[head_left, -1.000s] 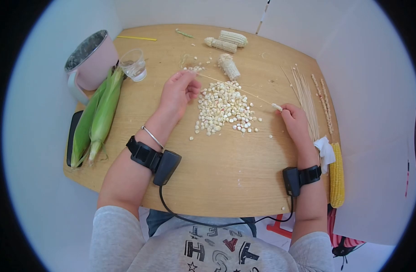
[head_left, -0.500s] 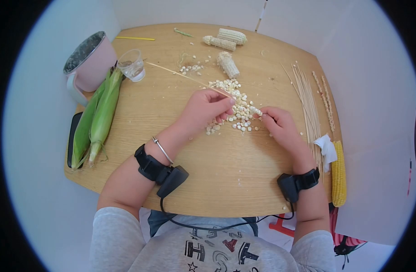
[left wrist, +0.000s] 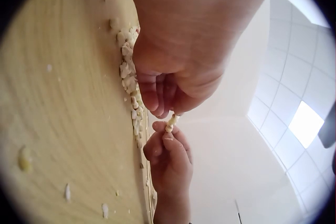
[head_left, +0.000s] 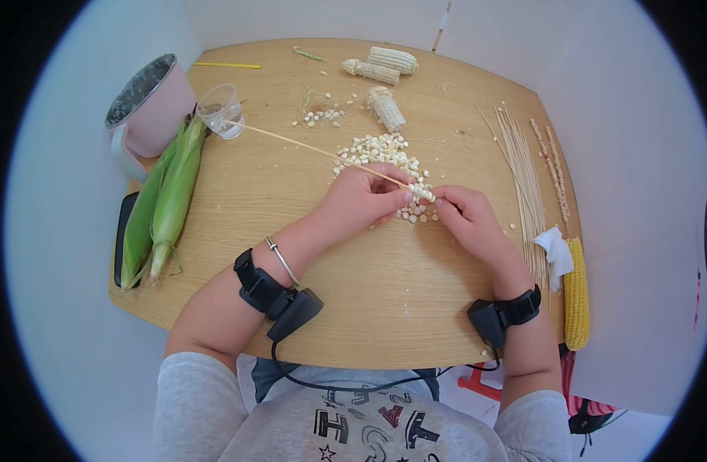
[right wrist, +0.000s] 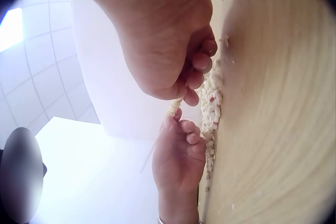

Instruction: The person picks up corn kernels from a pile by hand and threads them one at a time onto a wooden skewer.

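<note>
Skewer (head_left: 315, 150), kernel-laden end partly hidden, pinched by left fingers (head_left: 384, 170) and right fingers (head_left: 452, 194)

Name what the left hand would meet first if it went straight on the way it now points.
The white kernels threaded at the end of the stick, right at the fingertips of the left hand; just beyond, probably the right hand. The depth between the hands is hard to judge.
</note>
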The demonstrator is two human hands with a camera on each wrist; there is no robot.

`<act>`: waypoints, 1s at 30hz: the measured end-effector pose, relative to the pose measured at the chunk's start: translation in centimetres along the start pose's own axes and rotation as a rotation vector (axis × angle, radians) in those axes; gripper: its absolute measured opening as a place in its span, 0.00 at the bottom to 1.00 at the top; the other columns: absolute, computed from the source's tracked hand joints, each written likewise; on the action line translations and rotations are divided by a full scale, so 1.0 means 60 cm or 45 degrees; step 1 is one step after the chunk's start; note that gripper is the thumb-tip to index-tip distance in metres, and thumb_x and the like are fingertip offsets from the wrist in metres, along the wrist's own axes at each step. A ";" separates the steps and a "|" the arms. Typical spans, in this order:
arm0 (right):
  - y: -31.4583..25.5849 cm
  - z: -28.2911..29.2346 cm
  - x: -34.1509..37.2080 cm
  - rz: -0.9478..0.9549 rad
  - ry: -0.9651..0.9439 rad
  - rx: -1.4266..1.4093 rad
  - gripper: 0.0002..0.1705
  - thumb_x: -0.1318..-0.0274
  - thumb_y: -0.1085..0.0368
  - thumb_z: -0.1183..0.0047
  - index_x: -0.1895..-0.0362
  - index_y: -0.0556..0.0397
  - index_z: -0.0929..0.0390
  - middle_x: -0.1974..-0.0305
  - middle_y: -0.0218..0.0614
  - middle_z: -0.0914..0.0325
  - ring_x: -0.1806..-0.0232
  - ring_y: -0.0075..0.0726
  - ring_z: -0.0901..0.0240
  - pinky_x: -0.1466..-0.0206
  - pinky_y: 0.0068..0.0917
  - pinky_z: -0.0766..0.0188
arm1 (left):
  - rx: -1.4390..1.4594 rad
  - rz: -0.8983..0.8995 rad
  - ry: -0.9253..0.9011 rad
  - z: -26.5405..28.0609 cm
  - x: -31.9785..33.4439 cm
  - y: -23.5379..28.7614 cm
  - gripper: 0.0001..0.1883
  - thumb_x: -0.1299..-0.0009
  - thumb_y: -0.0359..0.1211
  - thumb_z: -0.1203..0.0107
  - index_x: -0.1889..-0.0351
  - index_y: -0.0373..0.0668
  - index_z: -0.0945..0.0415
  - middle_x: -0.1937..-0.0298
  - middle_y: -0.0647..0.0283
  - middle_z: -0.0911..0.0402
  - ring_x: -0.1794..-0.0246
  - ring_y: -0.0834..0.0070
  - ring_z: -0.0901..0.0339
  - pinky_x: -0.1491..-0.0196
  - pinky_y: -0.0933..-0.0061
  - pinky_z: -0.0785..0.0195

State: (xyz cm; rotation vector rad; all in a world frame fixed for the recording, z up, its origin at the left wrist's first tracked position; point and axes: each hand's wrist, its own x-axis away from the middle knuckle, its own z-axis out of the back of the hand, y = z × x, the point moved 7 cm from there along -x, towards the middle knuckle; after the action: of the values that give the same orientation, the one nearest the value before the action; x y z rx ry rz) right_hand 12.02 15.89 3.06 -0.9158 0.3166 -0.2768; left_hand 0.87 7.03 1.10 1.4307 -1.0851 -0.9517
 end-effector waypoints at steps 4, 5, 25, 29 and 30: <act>0.005 0.000 0.000 0.001 0.015 -0.014 0.10 0.48 0.67 0.56 0.64 0.58 0.25 0.76 0.39 0.28 0.76 0.30 0.34 0.71 0.24 0.37 | -0.034 -0.064 0.044 0.007 -0.002 0.004 0.07 0.40 0.28 0.45 0.66 0.38 0.29 0.75 0.67 0.26 0.79 0.85 0.32 0.78 0.85 0.39; 0.003 0.001 0.000 0.000 0.015 -0.014 0.10 0.48 0.67 0.56 0.64 0.58 0.25 0.76 0.39 0.28 0.76 0.30 0.34 0.71 0.24 0.37 | -0.034 -0.064 0.044 0.007 -0.001 0.004 0.07 0.40 0.28 0.45 0.66 0.38 0.29 0.75 0.67 0.26 0.79 0.85 0.32 0.78 0.85 0.39; 0.062 0.061 -0.002 -0.170 0.384 0.109 0.11 0.48 0.67 0.57 0.68 0.60 0.25 0.78 0.37 0.28 0.75 0.28 0.34 0.70 0.24 0.38 | -1.083 -0.484 0.598 0.071 0.011 0.045 0.06 0.48 0.25 0.49 0.73 0.41 0.22 0.76 0.64 0.28 0.74 0.76 0.33 0.70 0.77 0.40; 0.064 0.059 -0.003 -0.181 0.366 0.100 0.11 0.48 0.67 0.57 0.68 0.60 0.25 0.77 0.38 0.28 0.75 0.28 0.34 0.69 0.24 0.38 | -1.150 -0.474 0.445 0.059 0.007 0.048 0.06 0.48 0.26 0.49 0.75 0.41 0.22 0.75 0.63 0.28 0.72 0.72 0.33 0.67 0.74 0.39; 0.063 0.059 -0.003 -0.161 0.366 0.102 0.11 0.48 0.67 0.57 0.68 0.60 0.25 0.77 0.39 0.27 0.75 0.29 0.33 0.69 0.24 0.38 | -1.139 -0.466 0.441 0.060 0.007 0.046 0.05 0.48 0.28 0.49 0.76 0.42 0.22 0.76 0.63 0.29 0.71 0.71 0.33 0.65 0.72 0.40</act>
State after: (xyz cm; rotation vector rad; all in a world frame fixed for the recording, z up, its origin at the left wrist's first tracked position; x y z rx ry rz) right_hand 13.56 20.73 2.01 -0.8185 0.5097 -0.5361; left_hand -2.77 5.57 3.36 0.9752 -0.0729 -1.1804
